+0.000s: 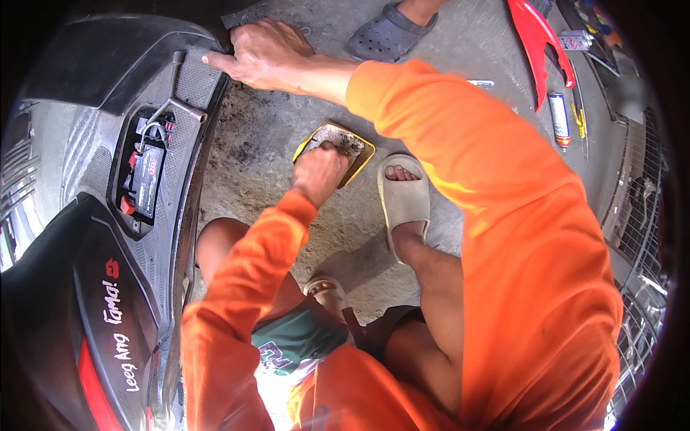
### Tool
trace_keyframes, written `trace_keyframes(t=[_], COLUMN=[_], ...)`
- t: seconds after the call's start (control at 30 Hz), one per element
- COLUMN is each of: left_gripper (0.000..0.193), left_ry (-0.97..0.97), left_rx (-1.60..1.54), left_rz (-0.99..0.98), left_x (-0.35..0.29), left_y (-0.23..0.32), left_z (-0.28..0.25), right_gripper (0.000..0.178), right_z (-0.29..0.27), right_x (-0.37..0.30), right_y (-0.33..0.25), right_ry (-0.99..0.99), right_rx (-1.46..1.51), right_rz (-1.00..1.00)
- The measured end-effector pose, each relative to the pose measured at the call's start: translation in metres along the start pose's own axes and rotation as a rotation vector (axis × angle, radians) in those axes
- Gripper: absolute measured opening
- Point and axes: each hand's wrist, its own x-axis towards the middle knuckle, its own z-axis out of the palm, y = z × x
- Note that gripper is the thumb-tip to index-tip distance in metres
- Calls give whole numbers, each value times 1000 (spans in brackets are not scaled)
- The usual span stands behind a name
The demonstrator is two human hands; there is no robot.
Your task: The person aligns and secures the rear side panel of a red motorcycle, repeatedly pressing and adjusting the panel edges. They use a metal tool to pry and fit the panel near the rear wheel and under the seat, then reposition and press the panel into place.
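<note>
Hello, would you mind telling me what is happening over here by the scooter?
A person in orange sleeves crouches on concrete beside a black scooter. The right hand rests on the scooter's footboard, near an open bay holding a battery. The left hand reaches into a small yellow tray on the ground; what it grips, if anything, is hidden. A red panel and a spray can lie further off.

Bare concrete floor is lying open between scooter footboard and yellow tray; beige sandal is crowding the tray's right; tools are lying well apart.
</note>
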Motion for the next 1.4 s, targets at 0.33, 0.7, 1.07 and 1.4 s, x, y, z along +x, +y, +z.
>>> trace_keyframes(t=[0.33, 0.7, 1.07, 1.4], left_gripper=[37, 27, 3, 5], left_ry=[33, 79, 385, 524], left_rx=[-49, -120, -1596, -2406], left_rz=[-147, -60, -406, -443], left_x=[55, 6, -84, -120], left_y=[-24, -19, -28, 0], left_z=[61, -12, -55, -39], right_gripper=[61, 62, 63, 50], right_z=[2, 1, -86, -254], right_x=[1, -5, -49, -269], right_y=[3, 1, 43, 104], right_ry=[38, 20, -416, -1066], right_rx=[-3, 5, -198, -590], right_rz=[-47, -12, -189, 419])
